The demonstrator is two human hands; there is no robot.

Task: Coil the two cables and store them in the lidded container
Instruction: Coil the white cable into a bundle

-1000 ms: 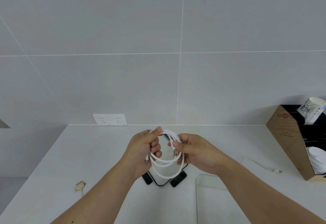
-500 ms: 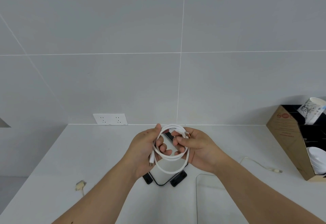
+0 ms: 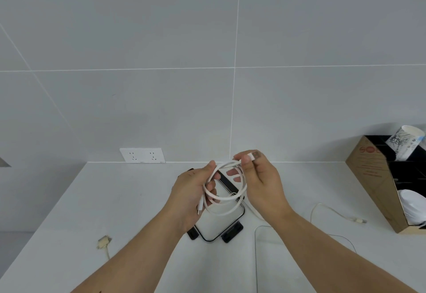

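Since the right hand (image 3: 265, 184) has lifted, pinching the plug of the thin white charging cable (image 3: 227, 164) whose loops the left hand (image 3: 193, 193) clamps, the first coil appears nearly finished.

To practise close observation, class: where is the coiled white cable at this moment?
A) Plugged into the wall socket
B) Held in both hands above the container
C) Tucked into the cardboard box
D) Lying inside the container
B: the left hand grips the loops of the white cable and the right hand pinches its plug end, with the container on the counter below them.
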